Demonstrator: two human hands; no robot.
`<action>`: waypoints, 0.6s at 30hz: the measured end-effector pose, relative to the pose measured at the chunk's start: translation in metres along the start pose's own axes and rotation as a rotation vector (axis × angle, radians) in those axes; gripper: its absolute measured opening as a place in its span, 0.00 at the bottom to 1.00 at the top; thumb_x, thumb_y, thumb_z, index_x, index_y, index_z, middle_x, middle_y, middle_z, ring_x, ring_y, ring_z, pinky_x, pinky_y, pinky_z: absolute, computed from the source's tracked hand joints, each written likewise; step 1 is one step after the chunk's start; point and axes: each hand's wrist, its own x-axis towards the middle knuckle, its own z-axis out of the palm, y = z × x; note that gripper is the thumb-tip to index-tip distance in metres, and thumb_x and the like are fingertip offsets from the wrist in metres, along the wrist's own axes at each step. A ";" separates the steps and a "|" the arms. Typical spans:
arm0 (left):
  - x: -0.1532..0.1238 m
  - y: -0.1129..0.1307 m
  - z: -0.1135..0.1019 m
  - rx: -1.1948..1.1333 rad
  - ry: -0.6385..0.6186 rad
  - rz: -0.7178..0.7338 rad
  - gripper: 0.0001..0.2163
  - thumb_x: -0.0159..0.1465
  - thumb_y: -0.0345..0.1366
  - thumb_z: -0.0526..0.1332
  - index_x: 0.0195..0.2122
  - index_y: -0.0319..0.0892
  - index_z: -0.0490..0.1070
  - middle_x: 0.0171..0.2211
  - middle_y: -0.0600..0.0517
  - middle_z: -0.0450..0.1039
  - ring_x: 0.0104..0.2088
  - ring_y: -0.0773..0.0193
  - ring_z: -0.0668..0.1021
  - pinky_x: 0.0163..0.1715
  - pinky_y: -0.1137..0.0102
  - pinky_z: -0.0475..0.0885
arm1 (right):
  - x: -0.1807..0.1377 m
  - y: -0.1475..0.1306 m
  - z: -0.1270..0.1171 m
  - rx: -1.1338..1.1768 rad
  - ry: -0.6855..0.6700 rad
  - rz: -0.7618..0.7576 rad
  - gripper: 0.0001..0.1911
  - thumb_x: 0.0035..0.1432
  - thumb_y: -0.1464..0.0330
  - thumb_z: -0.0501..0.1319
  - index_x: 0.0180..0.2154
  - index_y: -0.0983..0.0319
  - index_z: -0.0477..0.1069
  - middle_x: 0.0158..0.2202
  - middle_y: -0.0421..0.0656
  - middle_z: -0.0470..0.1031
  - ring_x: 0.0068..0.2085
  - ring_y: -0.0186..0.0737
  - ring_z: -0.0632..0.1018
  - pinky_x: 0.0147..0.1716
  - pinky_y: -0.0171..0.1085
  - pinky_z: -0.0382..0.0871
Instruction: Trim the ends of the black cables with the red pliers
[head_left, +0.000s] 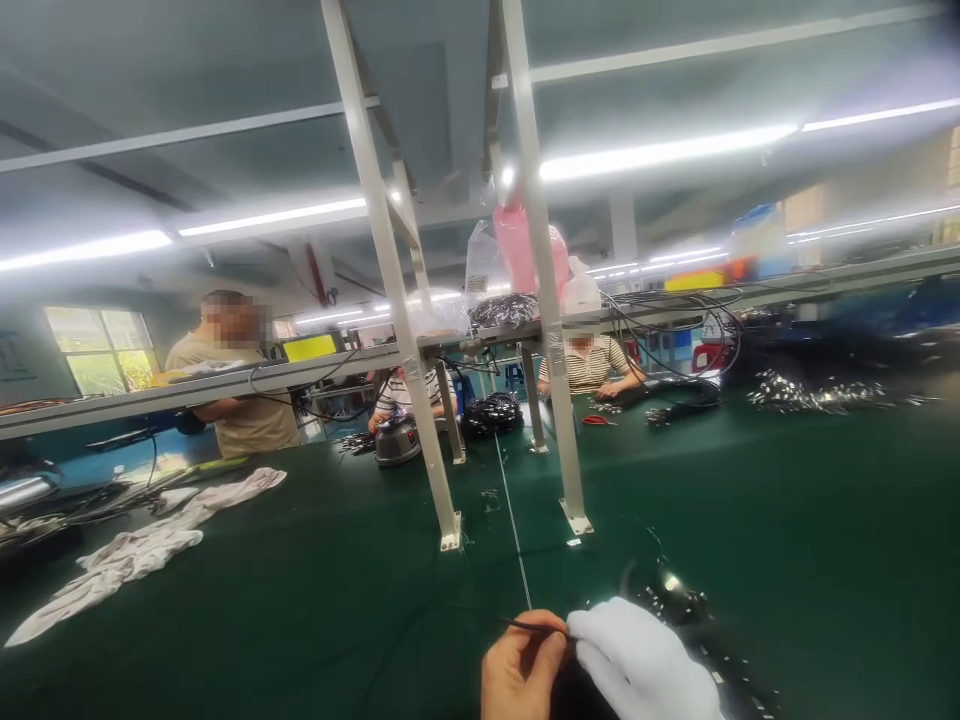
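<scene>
Low in the head view, my bare left hand (525, 665) pinches a thin black cable (525, 626) between thumb and fingers. My right hand (645, 660), in a white glove, is closed against the same cable just to the right, its fingertips touching those of my left hand. The cable's short end sticks out to the left; the rest is hidden by the glove. Beside the glove on the right lies a bundle of black cables (694, 610) with small shiny metal ends, partly blurred.
Metal posts (566, 440) carry a shelf (352, 362) over the green table (315, 590). White cloths (150, 550) lie at left, a grey device (397, 442) and a black cable coil (493, 414) behind. Red-handled pliers (600, 421) and more cables (825, 375) lie farther right. Several people are across the table.
</scene>
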 end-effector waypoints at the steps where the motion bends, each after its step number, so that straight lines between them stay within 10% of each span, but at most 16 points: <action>1: 0.000 0.001 0.000 0.040 -0.015 0.009 0.19 0.48 0.53 0.72 0.27 0.40 0.80 0.25 0.48 0.78 0.28 0.58 0.78 0.32 0.69 0.75 | -0.001 0.002 0.000 -0.017 -0.019 -0.010 0.14 0.65 0.72 0.49 0.36 0.56 0.72 0.29 0.38 0.76 0.29 0.34 0.76 0.31 0.32 0.69; 10: -0.011 0.010 0.006 0.327 -0.034 0.079 0.08 0.55 0.41 0.67 0.27 0.42 0.80 0.24 0.50 0.78 0.25 0.60 0.76 0.28 0.73 0.70 | -0.003 -0.001 0.007 -0.178 0.039 -0.103 0.13 0.56 0.78 0.50 0.25 0.58 0.65 0.21 0.39 0.66 0.25 0.38 0.66 0.31 0.38 0.55; 18: -0.010 0.016 0.014 0.003 0.089 0.005 0.17 0.47 0.50 0.73 0.26 0.40 0.80 0.26 0.48 0.79 0.29 0.58 0.80 0.33 0.69 0.76 | 0.008 0.006 0.002 -0.163 0.112 0.254 0.14 0.55 0.76 0.50 0.19 0.58 0.55 0.17 0.35 0.59 0.20 0.31 0.63 0.22 0.32 0.54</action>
